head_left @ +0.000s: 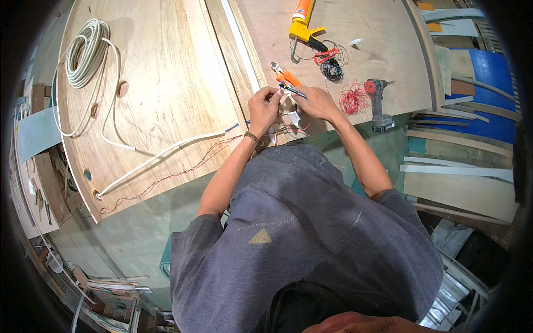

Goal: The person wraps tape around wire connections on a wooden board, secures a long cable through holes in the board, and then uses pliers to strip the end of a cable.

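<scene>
Head view shows your right hand [316,102] gripping a thin dark rod [295,91], just on the near side of the orange-handled cutters [292,79], while I can't tell what your left hand [265,109] pinches; it looks like close fingertip work, next needing steadiness.

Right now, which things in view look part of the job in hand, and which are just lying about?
Likely in the job:
slim dark item at the fingertips of the left hand and right hand
orange-handled pliers beside them
white cable ending by the left wrist

Seemingly just lying about:
pale cable coil
yellow caulking gun
power drill
red wire bundle
black wire bundle
</scene>
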`<state>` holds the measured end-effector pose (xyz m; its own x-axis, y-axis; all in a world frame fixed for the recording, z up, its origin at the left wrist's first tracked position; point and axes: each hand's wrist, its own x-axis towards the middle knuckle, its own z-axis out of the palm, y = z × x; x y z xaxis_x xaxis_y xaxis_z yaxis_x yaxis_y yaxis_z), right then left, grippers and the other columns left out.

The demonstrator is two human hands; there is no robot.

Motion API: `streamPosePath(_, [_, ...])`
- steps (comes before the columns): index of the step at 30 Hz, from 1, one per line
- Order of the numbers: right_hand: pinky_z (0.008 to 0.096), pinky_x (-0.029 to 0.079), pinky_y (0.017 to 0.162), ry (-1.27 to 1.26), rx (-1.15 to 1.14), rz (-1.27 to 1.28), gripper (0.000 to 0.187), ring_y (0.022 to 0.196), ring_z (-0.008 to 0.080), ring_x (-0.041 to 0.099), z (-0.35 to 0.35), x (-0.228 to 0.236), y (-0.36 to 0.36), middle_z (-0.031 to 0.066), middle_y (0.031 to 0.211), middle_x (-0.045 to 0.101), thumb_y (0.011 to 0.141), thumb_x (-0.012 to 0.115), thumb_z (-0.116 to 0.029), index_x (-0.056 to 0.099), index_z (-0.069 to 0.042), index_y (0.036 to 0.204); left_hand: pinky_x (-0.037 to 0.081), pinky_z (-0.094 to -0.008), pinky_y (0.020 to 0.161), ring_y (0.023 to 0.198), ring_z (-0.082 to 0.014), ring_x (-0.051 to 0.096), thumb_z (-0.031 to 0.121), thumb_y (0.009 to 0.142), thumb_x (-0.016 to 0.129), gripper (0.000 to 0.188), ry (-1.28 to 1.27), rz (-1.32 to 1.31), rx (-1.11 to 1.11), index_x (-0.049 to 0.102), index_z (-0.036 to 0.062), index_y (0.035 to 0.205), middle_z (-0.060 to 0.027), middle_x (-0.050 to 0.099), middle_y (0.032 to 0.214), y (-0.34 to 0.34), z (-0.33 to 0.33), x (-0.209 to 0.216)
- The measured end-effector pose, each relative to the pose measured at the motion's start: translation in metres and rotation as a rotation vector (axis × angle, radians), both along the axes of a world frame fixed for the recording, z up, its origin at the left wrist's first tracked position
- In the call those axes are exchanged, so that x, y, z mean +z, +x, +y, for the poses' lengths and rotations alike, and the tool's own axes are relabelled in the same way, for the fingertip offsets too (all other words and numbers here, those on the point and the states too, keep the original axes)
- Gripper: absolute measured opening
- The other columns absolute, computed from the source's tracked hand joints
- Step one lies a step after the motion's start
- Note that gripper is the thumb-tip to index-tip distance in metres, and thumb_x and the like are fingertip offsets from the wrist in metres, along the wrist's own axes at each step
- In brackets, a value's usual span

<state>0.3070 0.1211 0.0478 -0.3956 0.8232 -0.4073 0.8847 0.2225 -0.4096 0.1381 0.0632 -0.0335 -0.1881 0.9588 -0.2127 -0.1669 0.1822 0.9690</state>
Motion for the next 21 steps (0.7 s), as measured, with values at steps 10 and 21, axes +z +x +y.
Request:
streamPosePath(10, [0.0468,0.051,0.070,-0.127,-0.077,-0.060,0.046,0.073,0.0321,0.070,0.013,0.011,-0.002,0.0107,0.064,0.069,0.093,0.048,-0.042,0.070,-0.004,0.080,0.050,-0.0277,0.059,0.065,-0.0087,0.063,0.022,0.094,0.072,0.023,0.035,0.180,-0.074,0.074,0.0001,0.099,-0.0043,0.071,0.074,-0.003,0.003,-0.007])
streamPosePath(21, [0.0430,0.056,0.072,0.033,-0.432,-0.211,0.051,0.067,0.0284,0.072,0.015,-0.017,-0.028,0.0079,0.061,0.070,0.090,0.055,-0.045,0.074,-0.004,0.066,0.048,-0.0330,0.063,0.067,-0.0199,0.062,0.009,0.091,0.071,0.011,0.315,0.386,0.159,0.069,-0.0014,0.090,-0.0115,0.065,0.076,0.012,-0.004,-0.003])
